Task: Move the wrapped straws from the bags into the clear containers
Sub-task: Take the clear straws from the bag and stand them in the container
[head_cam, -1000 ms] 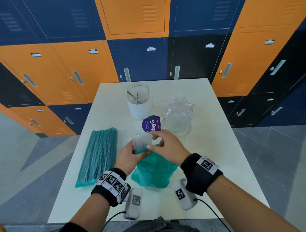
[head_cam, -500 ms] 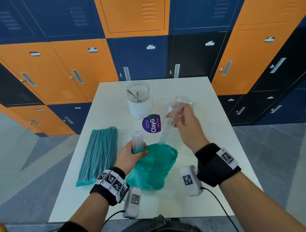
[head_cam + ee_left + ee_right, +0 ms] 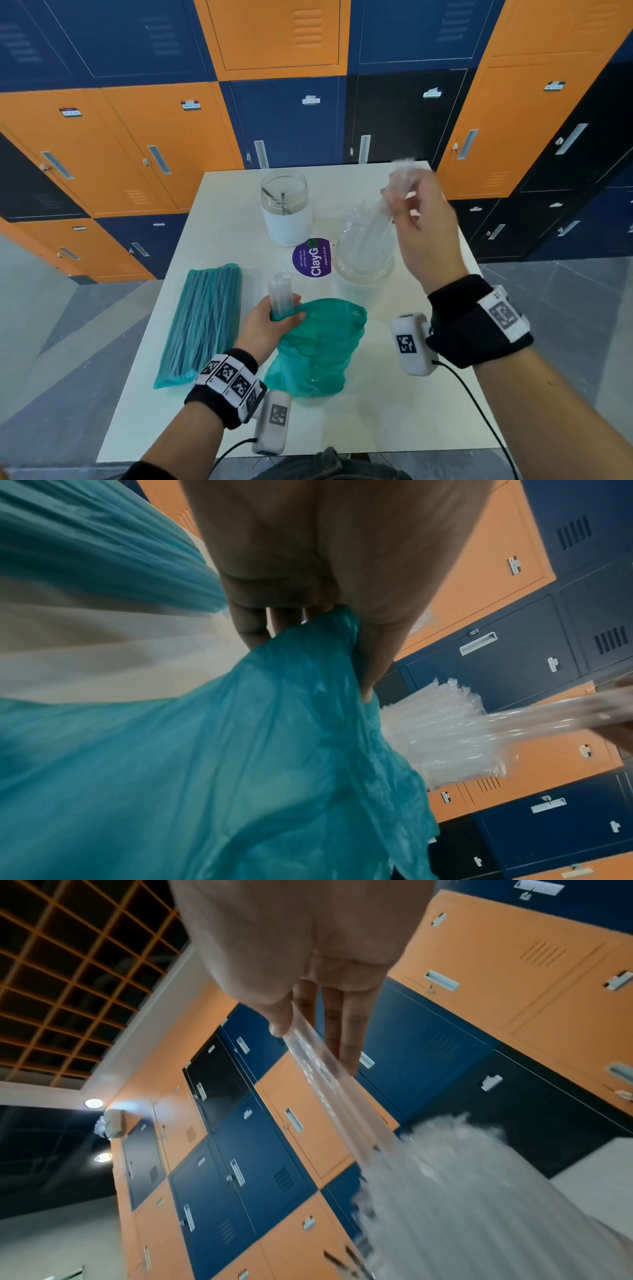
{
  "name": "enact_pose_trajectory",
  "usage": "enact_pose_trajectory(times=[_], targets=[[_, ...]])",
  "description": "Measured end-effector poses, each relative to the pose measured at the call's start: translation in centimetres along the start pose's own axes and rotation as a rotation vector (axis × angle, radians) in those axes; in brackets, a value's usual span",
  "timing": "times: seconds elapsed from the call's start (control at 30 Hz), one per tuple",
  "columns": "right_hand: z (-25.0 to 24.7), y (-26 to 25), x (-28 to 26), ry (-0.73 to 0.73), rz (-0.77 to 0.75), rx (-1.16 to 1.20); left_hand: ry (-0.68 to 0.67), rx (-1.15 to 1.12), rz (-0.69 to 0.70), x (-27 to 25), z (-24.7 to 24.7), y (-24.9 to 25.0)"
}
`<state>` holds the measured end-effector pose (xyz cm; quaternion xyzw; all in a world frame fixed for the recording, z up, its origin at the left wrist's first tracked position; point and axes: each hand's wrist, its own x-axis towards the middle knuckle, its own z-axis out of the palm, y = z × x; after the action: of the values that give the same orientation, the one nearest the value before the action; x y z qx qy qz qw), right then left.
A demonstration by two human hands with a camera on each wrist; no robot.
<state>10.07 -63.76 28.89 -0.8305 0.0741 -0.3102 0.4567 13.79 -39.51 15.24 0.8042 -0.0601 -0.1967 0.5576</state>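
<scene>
An opened teal bag (image 3: 315, 346) lies on the near middle of the white table (image 3: 394, 404). My left hand (image 3: 287, 310) grips its mouth around a bundle of wrapped straws (image 3: 281, 291) that sticks up out of it; the bag (image 3: 240, 750) fills the left wrist view. My right hand (image 3: 399, 205) is raised and pinches a few wrapped straws (image 3: 383, 222), their lower ends in a clear container (image 3: 364, 267) packed with straws. Thumb and fingers pinch these straws (image 3: 318, 1074) in the right wrist view. A second clear jar (image 3: 286, 209) with a white band stands to its left.
A sealed teal bag of straws (image 3: 202, 322) lies along the table's left side. A round purple sticker (image 3: 311, 257) sits between the jars and the open bag. Orange and blue lockers (image 3: 274, 120) stand right behind the table's far edge.
My right hand pulled a few straws out of the open bag and carried them up and right into the packed container. My left hand kept its grip on the bag.
</scene>
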Motion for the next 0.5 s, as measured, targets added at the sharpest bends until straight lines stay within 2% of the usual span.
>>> enact_pose_trajectory(times=[0.1,0.17,0.23,0.4,0.5], targets=[[1.6,3.0,-1.1,-0.123,0.095,-0.184,-0.001,0.001,0.014,-0.1,-0.1,0.0],[2.3,4.6,-1.8,-0.185,0.083,-0.414,-0.002,-0.015,0.019,-0.1,-0.1,0.0],[2.7,5.2,-2.2,-0.234,0.076,-0.536,-0.005,-0.035,0.025,-0.2,-0.1,0.0],[3.3,4.6,-2.4,-0.153,0.064,-0.335,0.000,0.094,0.059,0.0,-0.3,-0.4],[4.2,5.1,-2.5,-0.124,-0.028,-0.391,-0.001,0.093,0.056,0.1,-0.2,-0.5]])
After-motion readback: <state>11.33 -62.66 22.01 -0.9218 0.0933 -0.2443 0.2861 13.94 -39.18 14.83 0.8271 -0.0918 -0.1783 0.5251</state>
